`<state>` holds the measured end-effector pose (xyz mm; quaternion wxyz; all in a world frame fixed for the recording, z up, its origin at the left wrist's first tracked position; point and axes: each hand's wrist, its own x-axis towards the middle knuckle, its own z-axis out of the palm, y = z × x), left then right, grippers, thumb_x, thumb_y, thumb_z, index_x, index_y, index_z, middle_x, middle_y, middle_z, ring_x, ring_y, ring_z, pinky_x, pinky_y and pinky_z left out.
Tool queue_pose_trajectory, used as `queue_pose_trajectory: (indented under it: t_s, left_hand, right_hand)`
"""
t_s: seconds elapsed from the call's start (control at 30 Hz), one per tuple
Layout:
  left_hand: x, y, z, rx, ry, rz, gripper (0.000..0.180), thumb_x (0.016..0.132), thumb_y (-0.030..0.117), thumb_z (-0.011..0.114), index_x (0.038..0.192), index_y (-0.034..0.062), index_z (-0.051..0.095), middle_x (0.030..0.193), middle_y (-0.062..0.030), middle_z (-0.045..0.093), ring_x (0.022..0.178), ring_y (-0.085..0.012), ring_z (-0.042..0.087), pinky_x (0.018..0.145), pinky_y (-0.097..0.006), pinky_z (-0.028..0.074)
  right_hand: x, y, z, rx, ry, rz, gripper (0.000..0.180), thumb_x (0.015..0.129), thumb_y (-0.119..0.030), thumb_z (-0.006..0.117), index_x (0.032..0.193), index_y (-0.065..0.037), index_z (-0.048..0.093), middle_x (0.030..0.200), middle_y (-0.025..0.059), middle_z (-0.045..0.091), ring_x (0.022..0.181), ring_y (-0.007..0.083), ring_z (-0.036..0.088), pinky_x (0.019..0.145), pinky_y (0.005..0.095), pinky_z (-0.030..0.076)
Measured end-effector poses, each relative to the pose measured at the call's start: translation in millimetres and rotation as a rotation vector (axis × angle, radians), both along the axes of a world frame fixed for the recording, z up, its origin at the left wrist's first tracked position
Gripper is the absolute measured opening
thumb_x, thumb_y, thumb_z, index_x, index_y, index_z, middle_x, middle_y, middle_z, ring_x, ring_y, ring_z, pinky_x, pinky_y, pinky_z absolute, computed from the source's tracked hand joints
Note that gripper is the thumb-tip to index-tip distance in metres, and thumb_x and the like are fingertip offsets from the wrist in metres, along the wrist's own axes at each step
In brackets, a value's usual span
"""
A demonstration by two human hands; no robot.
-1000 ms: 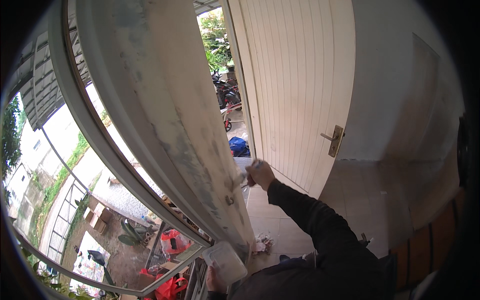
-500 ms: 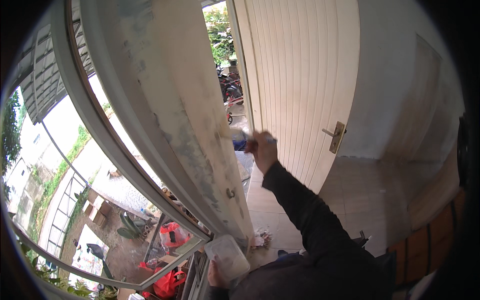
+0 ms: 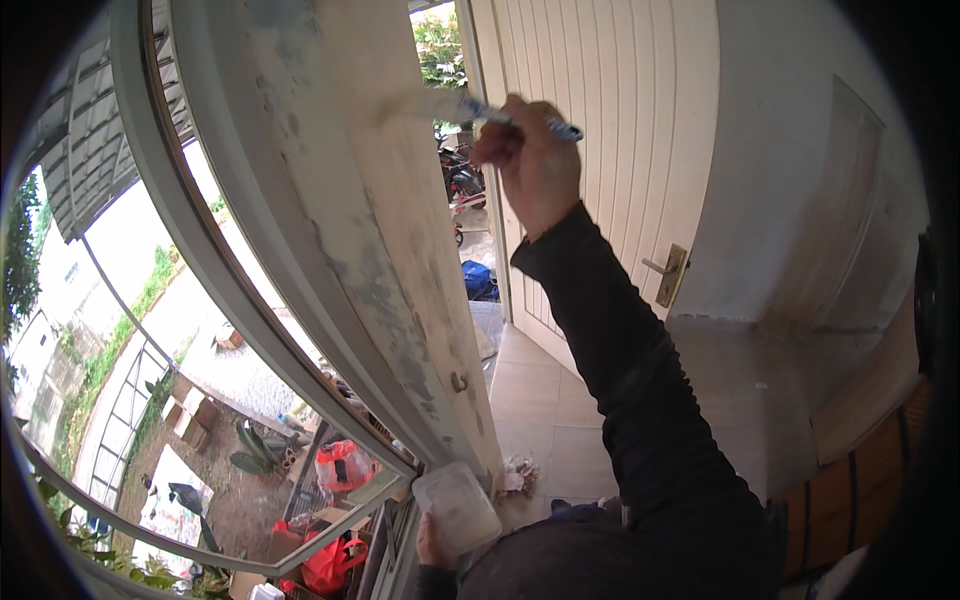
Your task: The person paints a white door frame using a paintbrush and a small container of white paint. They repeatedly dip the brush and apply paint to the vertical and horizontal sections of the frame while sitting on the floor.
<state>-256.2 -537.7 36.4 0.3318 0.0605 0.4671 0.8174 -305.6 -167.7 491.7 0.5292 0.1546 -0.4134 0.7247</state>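
A left hand (image 3: 432,541) grips a translucent tub (image 3: 458,506) near the foot of a patchy post (image 3: 350,170), while the right hand (image 3: 541,165), fingers wrapped around a brush (image 3: 488,109), holds blurred bristles across the post higher up; right of the post stands an open door (image 3: 610,150), a motorbike (image 3: 463,181) beyond

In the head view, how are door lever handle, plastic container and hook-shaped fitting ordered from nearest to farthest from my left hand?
1. Plastic container: held in the left hand.
2. Hook-shaped fitting: above, on the post.
3. Door lever handle: farther up, right.
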Motion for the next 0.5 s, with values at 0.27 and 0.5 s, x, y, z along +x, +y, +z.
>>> queue_pose_trajectory:
  t_s: [0.27, 0.5]
  left_hand:
    - [2.1, -4.1, 18.0, 0.037, -0.065, 0.019, 0.054, 0.108, 0.042, 0.033, 0.145, 0.0037, 0.039, 0.128, -0.0199, 0.059, 0.113, -0.0360, 0.062, 0.097, -0.050, 0.052]
    - [-8.8, -5.2, -2.7, -0.015, -0.018, 0.034, 0.054, 0.107, 0.043, 0.036, 0.145, 0.0046, 0.041, 0.127, -0.0176, 0.060, 0.112, -0.0319, 0.063, 0.096, -0.049, 0.053]
  right_hand:
    - [4.7, -4.2, -234.9, -0.228, -0.534, -0.091, 0.018, 0.093, -0.014, 0.064, 0.082, -0.006, 0.051, 0.067, 0.0116, 0.059, 0.050, 0.0205, 0.060, 0.044, 0.0363, 0.053]
    - [16.4, -13.8, -198.8, -0.068, -0.826, -0.103, 0.021, 0.092, -0.012, 0.063, 0.076, -0.005, 0.050, 0.055, 0.0099, 0.057, 0.041, 0.0181, 0.056, 0.038, 0.0324, 0.049]
